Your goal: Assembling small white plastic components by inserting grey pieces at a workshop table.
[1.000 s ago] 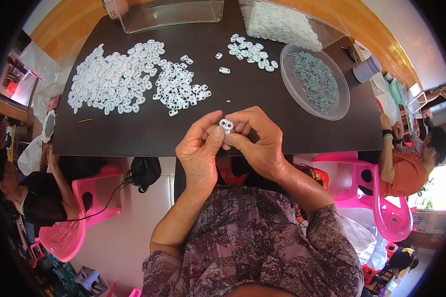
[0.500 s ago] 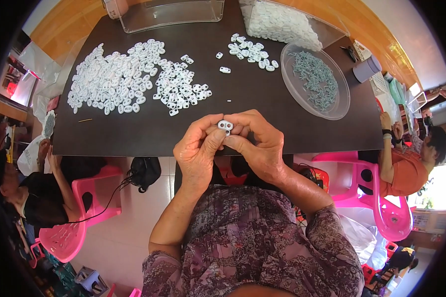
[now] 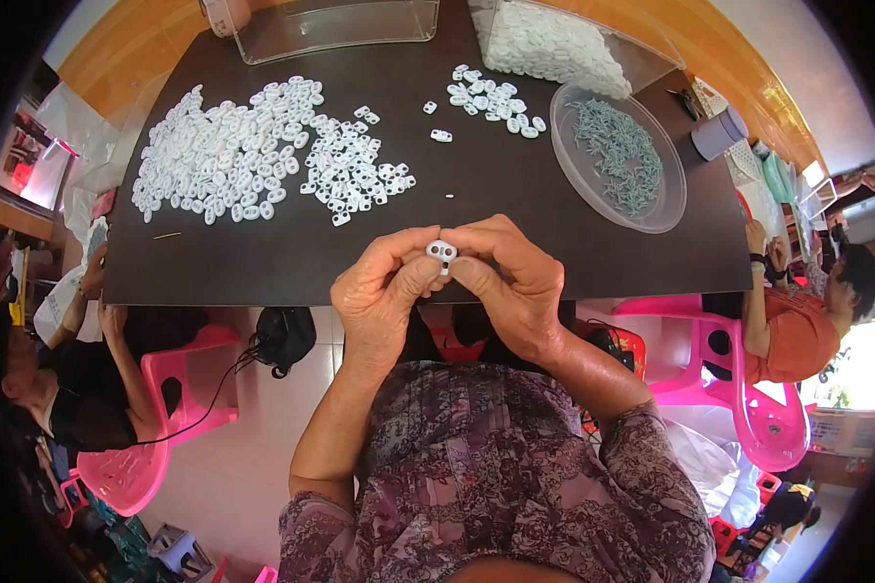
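Note:
A small white oval plastic piece with two holes is pinched between the fingertips and thumbs of both hands, just over the table's near edge. My left hand grips it from the left and my right hand from the right. Between the thumb tips, a smaller white part shows against the lower side of the piece; whether the two are joined I cannot tell. Beyond my hands lie a big heap of white oval pieces and, to its right, a heap of squarer white pieces with holes.
A round clear dish at right holds grey-green pin-like parts. Left of it lies a small group of white pieces. Clear bins stand at the back, one filled with white pieces. Co-workers sit at both sides.
My thumbs have spread slightly apart, and the white piece has tipped so its two holes show more plainly. The left co-worker's arm has shifted.

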The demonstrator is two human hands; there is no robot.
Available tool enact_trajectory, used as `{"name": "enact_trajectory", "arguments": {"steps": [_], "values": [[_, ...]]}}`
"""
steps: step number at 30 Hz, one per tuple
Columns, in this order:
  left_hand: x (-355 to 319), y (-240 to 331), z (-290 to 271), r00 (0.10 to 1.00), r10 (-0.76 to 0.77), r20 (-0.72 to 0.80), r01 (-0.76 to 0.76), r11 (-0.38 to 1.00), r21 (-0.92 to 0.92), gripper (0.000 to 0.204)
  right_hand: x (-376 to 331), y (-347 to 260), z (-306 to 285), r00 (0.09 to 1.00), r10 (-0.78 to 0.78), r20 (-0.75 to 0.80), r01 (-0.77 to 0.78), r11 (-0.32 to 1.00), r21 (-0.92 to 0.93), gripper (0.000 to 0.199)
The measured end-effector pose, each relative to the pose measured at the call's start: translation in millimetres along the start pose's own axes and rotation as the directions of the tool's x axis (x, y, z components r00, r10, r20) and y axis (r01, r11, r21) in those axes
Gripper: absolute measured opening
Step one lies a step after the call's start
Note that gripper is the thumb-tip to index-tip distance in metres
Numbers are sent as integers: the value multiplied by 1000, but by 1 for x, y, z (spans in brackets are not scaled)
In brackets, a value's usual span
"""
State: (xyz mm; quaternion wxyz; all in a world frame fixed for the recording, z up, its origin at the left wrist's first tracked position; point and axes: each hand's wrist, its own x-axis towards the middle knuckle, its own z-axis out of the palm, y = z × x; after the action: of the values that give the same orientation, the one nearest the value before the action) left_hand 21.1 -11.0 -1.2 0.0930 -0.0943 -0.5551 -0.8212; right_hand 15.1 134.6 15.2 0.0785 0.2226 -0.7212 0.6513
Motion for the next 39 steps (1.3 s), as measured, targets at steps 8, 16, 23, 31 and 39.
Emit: {"name": "enact_trajectory", "arguments": {"steps": [8, 16, 23, 31, 39], "values": [[-4, -4, 1, 999, 26, -39, -26, 1000, 11, 27, 1, -1, 4, 997, -80, -6, 79, 994, -78, 28], [-4, -7, 4, 993, 99, -69, -100, 995, -4, 21, 2, 0, 8, 959, -279, -39, 255, 919, -299, 30], [-9, -7, 13, 981, 149, -128, -148, 989, 13, 17, 3, 8, 10, 909, -415, -39, 375, 854, -362, 27], [-19, 0, 15, 976, 72, -206, -64, 997, 45, 19, 2, 0, 12, 966, -255, -36, 237, 935, -265, 22], [-17, 4, 9, 985, -7, -172, 20, 997, 75, 20, 6, -5, 6, 992, -123, -12, 118, 972, -202, 19]]}}
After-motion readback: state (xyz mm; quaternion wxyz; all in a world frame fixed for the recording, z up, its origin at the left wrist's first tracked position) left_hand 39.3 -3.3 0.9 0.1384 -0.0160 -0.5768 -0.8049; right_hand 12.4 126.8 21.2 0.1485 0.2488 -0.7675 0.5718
